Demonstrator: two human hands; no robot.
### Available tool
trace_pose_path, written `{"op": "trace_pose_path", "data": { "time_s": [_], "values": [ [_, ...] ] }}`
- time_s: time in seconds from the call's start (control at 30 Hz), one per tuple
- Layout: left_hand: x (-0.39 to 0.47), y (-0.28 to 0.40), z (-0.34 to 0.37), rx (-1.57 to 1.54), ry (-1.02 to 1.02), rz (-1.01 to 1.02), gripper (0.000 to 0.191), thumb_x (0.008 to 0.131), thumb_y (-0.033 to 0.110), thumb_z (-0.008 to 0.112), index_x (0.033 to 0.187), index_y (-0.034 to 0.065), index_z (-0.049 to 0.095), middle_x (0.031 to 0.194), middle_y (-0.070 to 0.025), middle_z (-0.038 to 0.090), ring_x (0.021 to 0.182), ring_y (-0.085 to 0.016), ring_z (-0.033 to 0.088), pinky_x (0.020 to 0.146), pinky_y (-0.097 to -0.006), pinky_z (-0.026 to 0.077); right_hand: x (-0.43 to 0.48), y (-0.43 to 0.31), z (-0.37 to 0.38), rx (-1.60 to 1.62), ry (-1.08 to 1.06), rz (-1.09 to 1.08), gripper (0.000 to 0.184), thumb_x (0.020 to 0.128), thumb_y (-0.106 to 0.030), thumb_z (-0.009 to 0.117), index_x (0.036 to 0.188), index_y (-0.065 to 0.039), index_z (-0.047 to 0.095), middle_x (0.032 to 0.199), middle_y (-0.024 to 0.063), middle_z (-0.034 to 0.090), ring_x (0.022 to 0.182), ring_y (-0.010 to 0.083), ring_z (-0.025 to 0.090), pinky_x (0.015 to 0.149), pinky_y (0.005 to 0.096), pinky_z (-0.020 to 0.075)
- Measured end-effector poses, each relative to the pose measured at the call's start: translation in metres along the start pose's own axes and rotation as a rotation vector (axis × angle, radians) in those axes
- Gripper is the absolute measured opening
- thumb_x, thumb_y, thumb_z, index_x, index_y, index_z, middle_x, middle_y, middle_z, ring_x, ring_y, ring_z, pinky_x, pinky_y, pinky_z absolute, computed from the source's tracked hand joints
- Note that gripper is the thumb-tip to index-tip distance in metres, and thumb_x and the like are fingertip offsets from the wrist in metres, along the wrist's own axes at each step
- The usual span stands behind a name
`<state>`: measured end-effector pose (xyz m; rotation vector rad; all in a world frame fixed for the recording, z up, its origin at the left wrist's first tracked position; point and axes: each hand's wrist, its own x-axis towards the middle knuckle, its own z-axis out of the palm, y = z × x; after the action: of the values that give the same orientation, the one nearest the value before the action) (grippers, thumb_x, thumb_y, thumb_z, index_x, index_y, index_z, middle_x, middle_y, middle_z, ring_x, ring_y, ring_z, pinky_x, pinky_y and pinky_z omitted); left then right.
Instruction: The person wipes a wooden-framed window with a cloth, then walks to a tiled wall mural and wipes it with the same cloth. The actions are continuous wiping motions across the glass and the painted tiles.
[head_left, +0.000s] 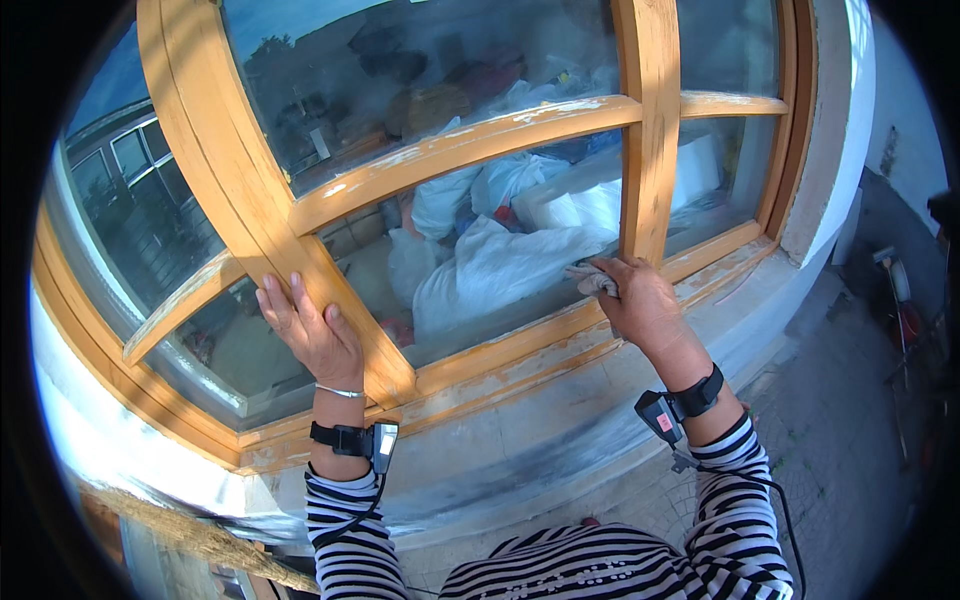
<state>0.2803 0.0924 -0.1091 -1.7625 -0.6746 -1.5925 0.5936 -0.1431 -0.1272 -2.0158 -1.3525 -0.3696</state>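
My right hand (643, 300) grips a crumpled grey cloth (594, 280) at the lower right corner of the middle window pane (480, 262), by the foot of a wooden upright (646, 187). My left hand (311, 330) rests with its fingers apart on the thick corner post (255, 217) of the orange-brown wooden window frame and holds nothing. The finish on the crossbar (465, 154) and the bottom rail is flaking in places. Both wrists carry a strapped device with a cable, and a silver bangle sits on the left wrist.
A pale stone sill (517, 420) runs below the frame. White plastic bags (495, 262) lie behind the glass. At the right, long-handled tools (896, 277) and a red container (909, 322) stand near the wall. A brownish log-like thing (202, 532) lies at lower left.
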Motion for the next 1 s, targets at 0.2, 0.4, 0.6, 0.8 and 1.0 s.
{"op": "trace_pose_path", "data": {
  "time_s": [0.2, 0.4, 0.6, 0.8, 1.0],
  "values": [
    [0.0, -0.001, 0.001, -0.023, 0.022, 0.026, 0.054, 0.109, 0.04, 0.034, 0.144, 0.0013, 0.046, 0.155, -0.0249, 0.033, 0.142, -0.05, 0.029, 0.114, -0.0589, 0.03, 0.068, -0.024, -0.038, -0.189, 0.53, -0.054, 0.054, 0.078, -0.005, 0.071, 0.131, -0.007, 0.062, 0.11, 0.0138, 0.06, 0.102, 0.0328, 0.062, 0.089, 0.0405, 0.0545],
    [0.0, 0.001, 0.0, -0.023, 0.015, 0.019, 0.054, 0.109, 0.039, 0.034, 0.145, 0.001, 0.045, 0.155, -0.0242, 0.032, 0.143, -0.05, 0.029, 0.114, -0.0578, 0.031, 0.085, -0.027, -0.033, -0.216, 0.458, -0.01, 0.065, 0.074, -0.008, 0.074, 0.136, 0.0, 0.057, 0.111, 0.0198, 0.058, 0.099, 0.0355, 0.063, 0.082, 0.0422, 0.0573],
    [0.0, 0.002, 0.0, -0.027, 0.003, 0.018, 0.053, 0.109, 0.037, 0.035, 0.144, 0.0003, 0.046, 0.156, -0.0234, 0.031, 0.144, -0.049, 0.028, 0.115, -0.0572, 0.03, 0.08, -0.02, -0.052, -0.334, 0.298, -0.106, 0.065, 0.074, -0.007, 0.074, 0.136, -0.002, 0.056, 0.11, 0.02, 0.059, 0.103, 0.0355, 0.063, 0.086, 0.0429, 0.0569],
    [-0.002, 0.003, -0.003, -0.017, -0.021, 0.002, 0.053, 0.108, 0.037, 0.035, 0.144, 0.0001, 0.046, 0.157, -0.0227, 0.03, 0.145, -0.048, 0.026, 0.116, -0.0563, 0.028, 0.032, 0.0, -0.033, -0.217, -0.681, -0.09, 0.048, 0.076, -0.015, 0.074, 0.124, -0.008, 0.069, 0.106, 0.0158, 0.062, 0.1, 0.0357, 0.064, 0.091, 0.0397, 0.0541],
    [0.0, 0.003, -0.002, 0.026, -0.029, -0.01, 0.053, 0.108, 0.036, 0.036, 0.144, -0.0007, 0.045, 0.157, -0.0235, 0.032, 0.145, -0.048, 0.026, 0.118, -0.0557, 0.025, 0.068, -0.009, -0.126, 0.199, 0.103, -0.425, 0.051, 0.075, 0.008, 0.067, 0.122, -0.011, 0.07, 0.114, 0.0117, 0.066, 0.099, 0.031, 0.064, 0.089, 0.0425, 0.0543]
  ]
}}
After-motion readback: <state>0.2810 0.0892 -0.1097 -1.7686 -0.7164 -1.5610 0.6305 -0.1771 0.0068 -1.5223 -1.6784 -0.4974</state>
